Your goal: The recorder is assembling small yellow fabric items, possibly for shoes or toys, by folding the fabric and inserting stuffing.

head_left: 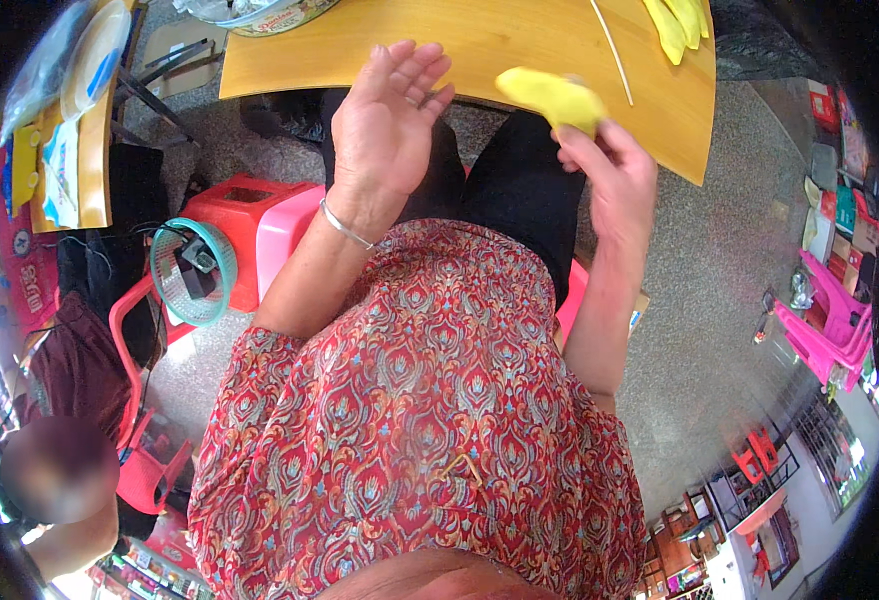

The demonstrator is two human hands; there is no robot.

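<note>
Between the thumb and fingers of my right hand (pixel 615 175) is a yellow banana-shaped piece (pixel 552 97), held over the front edge of the table. It looks soft, and its far end points left. My left hand (pixel 388 125) is raised apart from it, palm turned up, fingers spread and slightly curled, holding nothing. Several similar yellow pieces (pixel 672 28) lie together at the table's far right. A thin pale stick (pixel 615 50) lies on the tabletop just left of them.
The yellow-brown table (pixel 380 70) spans the front, with a round tin (pixel 260 15) at its far left. To my left are a red stool (pixel 235 225), a teal basket (pixel 192 272) holding dark items, and a seated person (pixel 70 480). Pink chairs (pixel 825 320) stand at the right.
</note>
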